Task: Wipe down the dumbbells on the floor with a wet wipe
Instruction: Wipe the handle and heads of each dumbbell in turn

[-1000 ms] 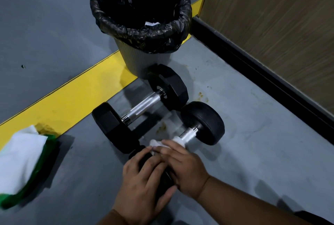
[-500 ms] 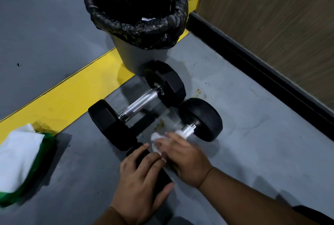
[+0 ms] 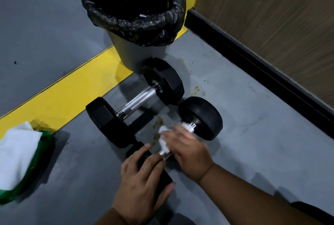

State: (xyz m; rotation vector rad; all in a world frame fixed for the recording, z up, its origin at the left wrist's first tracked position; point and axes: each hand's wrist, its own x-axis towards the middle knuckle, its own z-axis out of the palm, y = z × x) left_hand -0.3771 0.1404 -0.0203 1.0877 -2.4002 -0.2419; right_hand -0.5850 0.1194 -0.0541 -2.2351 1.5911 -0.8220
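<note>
Floor (image 3: 253,152): grey painted concrete, scuffed, carrying brownish stains just beside the dumbbells. A yellow floor stripe (image 3: 59,96) is running diagonally under the waste bin. A wood-grain wall panel (image 3: 271,25) with a black skirting board (image 3: 253,65) is closing off the side beyond the bin.

Waste bin (image 3: 137,56): grey, ribbed, lined with a black bin bag (image 3: 132,11) folded over its rim; a white scrap is lying inside. This is serving as the landmark below.

Hex dumbbell (image 3: 137,101): black hexagonal heads, knurled chrome handle, lying directly in front of the bin, its far head touching or nearly touching the bin's base.

Round-head dumbbell (image 3: 200,118): black rounded heads, chrome handle, lying just in front of the hex dumbbell, further from the bin. Its far head is sitting beside the hex dumbbell's far head.

Wet wipe (image 3: 163,138): white, crumpled, wrapped over the round-head dumbbell's handle.

Right hand (image 3: 188,150): fingers are curling around the wipe and handle, gripping both; slightly motion-blurred.

Left hand (image 3: 142,181): lying over the near head of the round-head dumbbell, fingers spread and bending over it, thumb against its side, holding it.

Wipe pack (image 3: 19,159): green packet with a white sheet standing out of it, lying well apart from the bin, beside the stripe.

Writing: no legible text is showing on any item.
</note>
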